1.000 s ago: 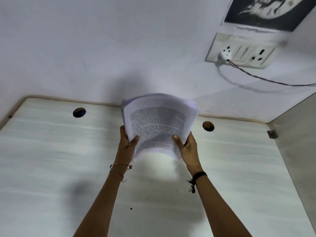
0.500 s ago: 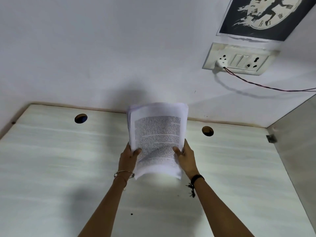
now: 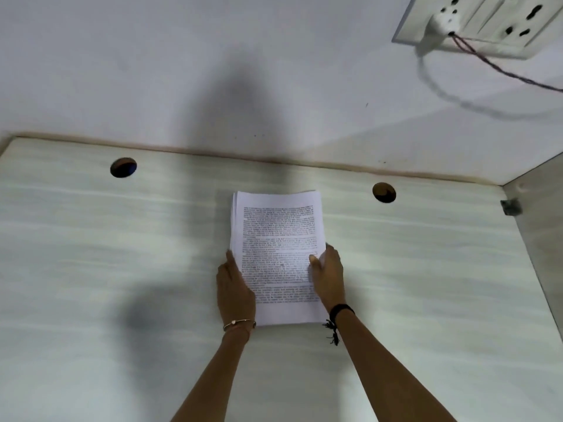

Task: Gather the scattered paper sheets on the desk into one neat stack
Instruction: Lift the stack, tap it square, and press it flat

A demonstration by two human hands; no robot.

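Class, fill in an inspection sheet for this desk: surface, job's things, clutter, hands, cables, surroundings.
Surface: pale wood-grain desk; left cable hole and right cable hole near its back edge.
Job's things: one paper stack, printed side up, lying on the desk; its left edges are slightly stepped.
Clutter: nothing seen.
Hands: left hand flat against the stack's left edge; right hand along the right edge, thumb on the top sheet.
Cables: thin cable runs from a white plug off to the right.
Surroundings: white wall, socket panel, side panel at right.

Switchboard (image 3: pixel 493 28) cropped; stack print (image 3: pixel 278 254) seemingly illegible.
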